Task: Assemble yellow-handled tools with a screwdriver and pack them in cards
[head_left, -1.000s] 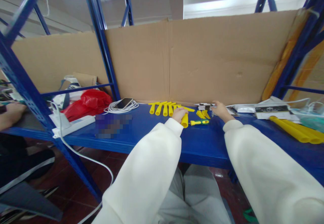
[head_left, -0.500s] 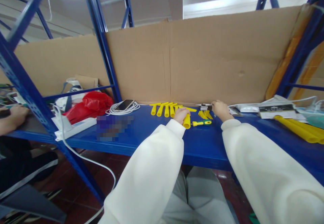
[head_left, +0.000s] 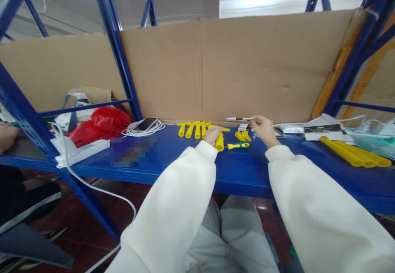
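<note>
No lettering could be read; on the right, a black label point(head_left: 322, 129) on a white package point(head_left: 327, 136) bore pale marks too small to make out.

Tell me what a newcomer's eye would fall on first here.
Probably the row of bright yellow pieces on the blue shelf, with the left hand gripping a yellow tube at its right end. Next might come the right hand, holding a slim white stick before the cardboard. Off to the left, the crumpled red plastic also stands out.
</note>
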Demonstrator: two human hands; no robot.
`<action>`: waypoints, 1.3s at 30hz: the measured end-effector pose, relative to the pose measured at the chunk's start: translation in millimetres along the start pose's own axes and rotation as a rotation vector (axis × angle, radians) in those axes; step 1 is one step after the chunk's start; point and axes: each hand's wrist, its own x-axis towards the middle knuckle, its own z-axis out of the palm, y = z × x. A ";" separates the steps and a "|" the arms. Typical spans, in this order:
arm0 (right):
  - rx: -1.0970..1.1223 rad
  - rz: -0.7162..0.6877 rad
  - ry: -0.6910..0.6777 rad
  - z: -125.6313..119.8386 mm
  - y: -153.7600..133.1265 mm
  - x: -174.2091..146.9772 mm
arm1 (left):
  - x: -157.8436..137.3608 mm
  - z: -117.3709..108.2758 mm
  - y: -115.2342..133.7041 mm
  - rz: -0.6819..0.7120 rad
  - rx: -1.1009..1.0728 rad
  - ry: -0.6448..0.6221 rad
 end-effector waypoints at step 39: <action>0.398 0.075 -0.313 18.3 -31.9 -20.1 | 5.3 -0.5 -5.9 0.032 -0.052 0.044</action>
